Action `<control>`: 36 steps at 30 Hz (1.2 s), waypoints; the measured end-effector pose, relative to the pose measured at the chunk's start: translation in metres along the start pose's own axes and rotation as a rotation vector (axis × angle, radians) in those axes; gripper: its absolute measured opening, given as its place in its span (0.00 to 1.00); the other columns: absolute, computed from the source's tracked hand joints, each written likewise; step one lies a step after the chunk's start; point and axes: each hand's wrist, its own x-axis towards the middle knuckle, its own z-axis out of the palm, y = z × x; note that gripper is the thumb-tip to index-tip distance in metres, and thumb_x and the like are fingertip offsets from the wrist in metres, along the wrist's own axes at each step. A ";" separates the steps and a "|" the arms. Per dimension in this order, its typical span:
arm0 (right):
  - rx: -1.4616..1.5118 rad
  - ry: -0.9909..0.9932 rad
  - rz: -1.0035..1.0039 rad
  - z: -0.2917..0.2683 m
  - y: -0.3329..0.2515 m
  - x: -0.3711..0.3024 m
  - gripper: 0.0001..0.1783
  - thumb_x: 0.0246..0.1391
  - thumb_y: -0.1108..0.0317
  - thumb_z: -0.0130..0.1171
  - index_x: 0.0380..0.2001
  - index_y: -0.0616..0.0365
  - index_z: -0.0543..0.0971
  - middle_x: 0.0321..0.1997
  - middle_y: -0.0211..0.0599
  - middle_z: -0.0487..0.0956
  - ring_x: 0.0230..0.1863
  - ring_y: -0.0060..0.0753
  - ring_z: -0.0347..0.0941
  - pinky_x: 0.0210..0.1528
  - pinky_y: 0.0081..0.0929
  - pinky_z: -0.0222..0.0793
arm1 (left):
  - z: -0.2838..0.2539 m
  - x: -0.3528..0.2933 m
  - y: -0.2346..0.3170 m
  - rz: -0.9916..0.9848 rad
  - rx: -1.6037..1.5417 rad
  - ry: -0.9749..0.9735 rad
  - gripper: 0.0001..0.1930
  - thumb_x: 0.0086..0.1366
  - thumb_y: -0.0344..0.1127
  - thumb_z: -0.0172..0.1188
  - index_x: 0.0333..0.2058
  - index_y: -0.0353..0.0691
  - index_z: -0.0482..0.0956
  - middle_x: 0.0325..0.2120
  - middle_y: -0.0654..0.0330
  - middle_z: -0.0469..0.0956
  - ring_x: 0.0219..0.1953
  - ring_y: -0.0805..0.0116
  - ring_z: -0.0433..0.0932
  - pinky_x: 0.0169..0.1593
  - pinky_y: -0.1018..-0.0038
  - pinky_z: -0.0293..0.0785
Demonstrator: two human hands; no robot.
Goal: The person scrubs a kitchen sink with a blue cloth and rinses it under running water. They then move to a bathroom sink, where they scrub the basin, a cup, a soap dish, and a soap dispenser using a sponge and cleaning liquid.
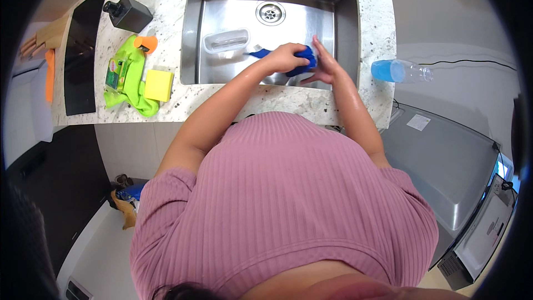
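both wet hands are over the sink, left hand clamped around a blue cloth, right hand fingers together against it, looks mid-scrub

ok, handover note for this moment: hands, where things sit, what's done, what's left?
Left hand: closed on the blue item, over the sink.
Right hand: open, fingers against the same blue item.
In the sink: clear tray near the drain.
Counter left: yellow sponge, green cloth, black dispenser. Right: bottle of blue liquid.
Done: cannot tell. Left: blue item not set down; tray still in the sink.
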 end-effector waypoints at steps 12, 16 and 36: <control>-0.122 0.299 -0.460 -0.019 -0.015 0.049 0.23 0.60 0.53 0.50 0.31 0.67 0.77 0.27 0.36 0.78 0.25 0.28 0.74 0.31 0.28 0.70 | -0.120 -0.029 -0.068 -0.394 0.892 0.255 0.12 0.53 0.34 0.56 0.35 0.38 0.81 0.39 0.52 0.78 0.41 0.56 0.76 0.46 0.63 0.73; -0.201 0.289 -0.391 -0.038 -0.036 0.060 0.30 0.60 0.45 0.47 0.37 0.68 0.75 0.34 0.41 0.78 0.33 0.30 0.75 0.38 0.30 0.70 | -0.116 -0.036 -0.107 -0.334 1.271 0.149 0.10 0.53 0.31 0.55 0.33 0.41 0.81 0.41 0.53 0.77 0.46 0.58 0.73 0.49 0.62 0.69; 0.127 0.027 -0.320 -0.038 -0.039 0.056 0.38 0.51 0.40 0.56 0.55 0.58 0.67 0.51 0.39 0.73 0.47 0.30 0.71 0.48 0.34 0.70 | -0.065 0.116 -0.002 0.622 1.142 0.477 0.14 0.50 0.29 0.56 0.37 0.46 0.80 0.31 0.65 0.77 0.36 0.64 0.73 0.39 0.67 0.68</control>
